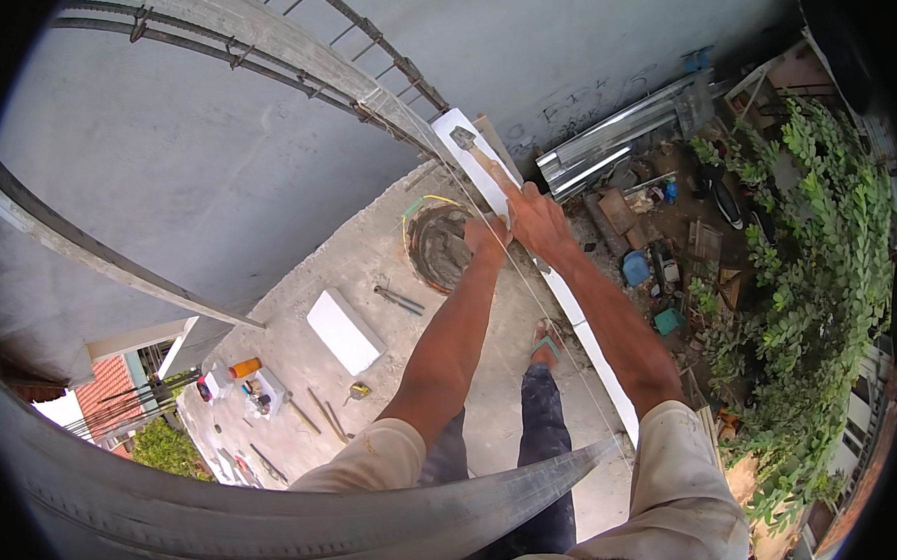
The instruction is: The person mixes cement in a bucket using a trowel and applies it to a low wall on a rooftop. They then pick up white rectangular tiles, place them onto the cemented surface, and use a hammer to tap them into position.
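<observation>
My right hand (pixel 539 224) is closed on a tool (pixel 493 174), seemingly a trowel, with a tan handle reaching toward a grey, mortar-covered end (pixel 463 138); this lies over a long row of white blocks (pixel 600 362). Just left of it, my left hand (pixel 486 238) has its fingers curled by the block edge; what they hold is hidden. A taut string (pixel 557 325) runs beside the blocks, close to that hand. Behind my left wrist sits a round bucket of grey mortar (pixel 435 244) with a yellow-green handle.
Loose white block (pixel 344 331), pliers (pixel 398 300), tape measure (pixel 360 390) and several tools lie on the concrete slab (pixel 265 352). Rebar (pixel 359 31) and metal bars cross above. Right of the slab edge, a lower yard holds metal sheets (pixel 595 126), debris and foliage (pixel 800 245).
</observation>
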Demonstrator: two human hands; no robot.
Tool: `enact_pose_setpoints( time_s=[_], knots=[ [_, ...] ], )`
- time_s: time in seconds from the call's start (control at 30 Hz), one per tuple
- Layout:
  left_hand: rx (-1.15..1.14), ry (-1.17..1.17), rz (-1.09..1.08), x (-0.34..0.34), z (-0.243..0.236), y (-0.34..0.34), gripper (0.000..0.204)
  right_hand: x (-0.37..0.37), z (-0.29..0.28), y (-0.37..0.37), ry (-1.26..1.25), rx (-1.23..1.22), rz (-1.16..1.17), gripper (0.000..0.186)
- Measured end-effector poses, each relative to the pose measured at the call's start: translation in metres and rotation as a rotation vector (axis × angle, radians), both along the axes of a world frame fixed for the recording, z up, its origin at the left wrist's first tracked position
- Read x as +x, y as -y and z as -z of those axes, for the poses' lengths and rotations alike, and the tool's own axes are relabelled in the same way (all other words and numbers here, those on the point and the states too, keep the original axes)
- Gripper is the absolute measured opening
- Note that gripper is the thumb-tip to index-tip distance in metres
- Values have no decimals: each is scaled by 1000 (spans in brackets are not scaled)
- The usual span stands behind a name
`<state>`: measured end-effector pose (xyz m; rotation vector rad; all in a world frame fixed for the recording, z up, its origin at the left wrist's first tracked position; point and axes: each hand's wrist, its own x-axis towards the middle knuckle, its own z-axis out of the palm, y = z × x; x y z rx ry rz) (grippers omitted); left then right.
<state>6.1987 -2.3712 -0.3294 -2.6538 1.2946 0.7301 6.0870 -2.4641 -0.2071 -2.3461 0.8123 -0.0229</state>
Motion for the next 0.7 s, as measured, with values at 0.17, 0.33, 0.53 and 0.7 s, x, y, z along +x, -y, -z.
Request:
enact_pose_setpoints(
  time_s=[0.17,0.33,0.53,0.7],
  knots=[
    [-168,-173,-324,28,5,-38,31,23,-21,-11,79,-37,-74,77],
    [33,-7,-25,4,-15,-14,30,6,-4,3,-8,-84,-67,91],
    [-30,-115,-281,20,-3,-27,32,15,-18,-7,45,-73,-99,84],
    [-87,-50,-129,12,-2,-29,33,-1,-11,-13,68,-96,-82,73]
  ],
)
